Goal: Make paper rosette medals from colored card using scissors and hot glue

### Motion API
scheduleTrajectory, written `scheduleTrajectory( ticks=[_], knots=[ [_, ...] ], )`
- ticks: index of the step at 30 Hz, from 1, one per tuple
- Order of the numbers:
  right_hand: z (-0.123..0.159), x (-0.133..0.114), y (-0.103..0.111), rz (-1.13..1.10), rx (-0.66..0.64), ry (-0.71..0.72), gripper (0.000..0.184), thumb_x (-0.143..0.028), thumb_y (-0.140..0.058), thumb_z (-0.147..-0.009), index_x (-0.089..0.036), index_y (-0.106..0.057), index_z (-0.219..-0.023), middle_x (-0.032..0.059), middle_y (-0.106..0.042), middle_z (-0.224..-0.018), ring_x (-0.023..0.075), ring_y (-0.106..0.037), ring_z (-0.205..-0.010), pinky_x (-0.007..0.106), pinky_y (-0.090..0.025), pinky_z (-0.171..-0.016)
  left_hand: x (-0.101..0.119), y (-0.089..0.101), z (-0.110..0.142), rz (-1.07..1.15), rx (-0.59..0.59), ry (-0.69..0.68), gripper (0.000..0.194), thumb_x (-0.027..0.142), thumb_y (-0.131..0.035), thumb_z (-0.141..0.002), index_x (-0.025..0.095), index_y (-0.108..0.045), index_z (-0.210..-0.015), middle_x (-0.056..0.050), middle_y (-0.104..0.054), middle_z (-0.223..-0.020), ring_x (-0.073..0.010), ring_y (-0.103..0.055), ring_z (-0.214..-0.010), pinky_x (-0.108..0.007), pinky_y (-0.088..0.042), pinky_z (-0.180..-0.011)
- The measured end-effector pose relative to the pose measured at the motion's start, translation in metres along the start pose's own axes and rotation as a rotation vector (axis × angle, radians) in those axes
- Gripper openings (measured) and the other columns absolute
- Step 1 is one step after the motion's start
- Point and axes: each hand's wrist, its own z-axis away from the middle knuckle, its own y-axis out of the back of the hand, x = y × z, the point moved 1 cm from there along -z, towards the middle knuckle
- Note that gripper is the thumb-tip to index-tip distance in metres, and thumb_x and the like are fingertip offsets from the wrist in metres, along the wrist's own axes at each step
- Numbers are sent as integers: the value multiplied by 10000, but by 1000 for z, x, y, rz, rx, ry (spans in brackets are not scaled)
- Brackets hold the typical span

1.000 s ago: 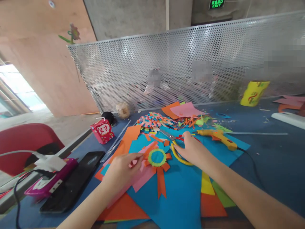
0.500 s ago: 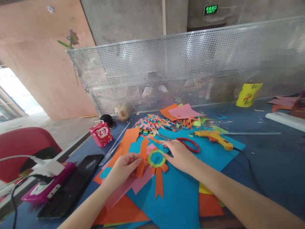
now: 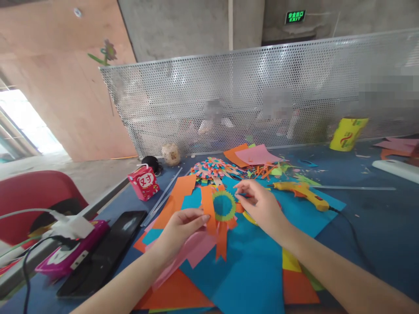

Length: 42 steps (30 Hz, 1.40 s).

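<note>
My left hand [image 3: 186, 222] pinches an orange paper strip [image 3: 207, 203] between thumb and forefinger. Just right of the strip, which overlaps it, is a paper rosette with a green zigzag ring [image 3: 231, 212], a blue centre [image 3: 223, 204] and orange tails [image 3: 221, 244]. My right hand [image 3: 260, 207] is beside the rosette, its thumb and fingers curled together. What they hold, if anything, is hardly visible. A yellow curved edge [image 3: 250, 218] shows below these fingers. A bit of red peeks out behind the hand; the scissors are mostly hidden.
Blue sheets [image 3: 252, 266] lie under my hands. A yellow glue gun [image 3: 303, 193] with its cord lies at right. Behind are a multicoloured paper flower [image 3: 214, 169] and paper scraps. A red box [image 3: 144, 182], a phone [image 3: 101, 253] and a purple power strip [image 3: 70, 250] stand left.
My left hand has brought the orange strip right, against the rosette. My right hand has moved off the rosette to its right, now covering most of the scissors.
</note>
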Motion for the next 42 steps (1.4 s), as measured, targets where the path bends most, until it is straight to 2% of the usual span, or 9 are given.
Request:
scheduleTrajectory(
  ticks=[2,5,7,9,13,18,24,28,42],
  knots=[
    [-1,-3,1,-70,31,-24,149,-214,-506,-740,-222,-470,-884,35,-552,-858,163,-576,-837,272,-496,-665,5,-7,-4,3,4,-11,247,352,-720,-551,130,-633,-614,-22,-601,-599,-127,-532,-585,-269,-440,-626],
    [-2,-4,3,-255,101,-113,416,-283,-615,-666,-225,-399,-1017,71,-515,-1020,167,-581,-838,292,-508,-680,10,-13,-15,-14,21,-97,238,352,-698,-585,126,-647,-639,-33,-616,-632,-139,-544,-620,-283,-445,-660],
    [-3,0,1,-341,86,-227,601,-321,-671,-605,-230,-342,-1100,103,-471,-1133,176,-588,-843,307,-515,-682,10,-16,-22,2,21,-148,225,351,-678,-615,131,-647,-651,-25,-608,-626,-137,-545,-625,-283,-448,-669],
    [-2,5,-1,-321,33,-341,672,-322,-675,-595,-206,-313,-1148,104,-524,-1073,189,-599,-834,317,-513,-681,9,-18,-27,15,28,-164,215,344,-675,-622,133,-643,-647,-12,-594,-599,-125,-539,-607,-269,-449,-654],
    [-4,9,0,-204,63,-394,641,-291,-643,-625,-157,-316,-1159,20,-611,-768,205,-619,-779,318,-504,-658,6,-15,-27,30,73,-140,209,332,-681,-620,134,-632,-659,-14,-616,-623,-120,-558,-614,-242,-457,-635],
    [-10,-3,11,-407,162,-391,614,-292,-665,-598,-179,-327,-1098,27,-655,-788,206,-639,-784,323,-514,-696,2,-4,-31,102,45,-64,262,352,-690,-599,159,-615,-760,-32,-671,-676,-167,-626,-679,-293,-485,-686],
    [-12,-5,10,-463,85,-387,590,-271,-689,-561,-192,-352,-1039,42,-657,-841,205,-634,-833,306,-513,-728,-10,-17,-31,37,-263,15,248,344,-657,-638,170,-628,-812,-35,-680,-670,-196,-644,-651,-321,-496,-657],
    [-11,0,12,-402,94,-376,552,-261,-687,-573,-192,-356,-1009,35,-647,-815,190,-639,-784,294,-512,-702,-7,-20,-26,-10,-356,3,177,322,-609,-684,181,-640,-787,-29,-683,-684,-207,-647,-666,-347,-496,-687],
    [-6,-2,8,-364,-52,-350,497,-191,-625,-626,-212,-351,-1039,-26,-572,-743,164,-634,-696,270,-504,-616,0,-21,-21,-40,-258,-56,190,271,-660,-639,148,-651,-785,-29,-672,-718,-165,-614,-692,-232,-454,-618]
  ],
)
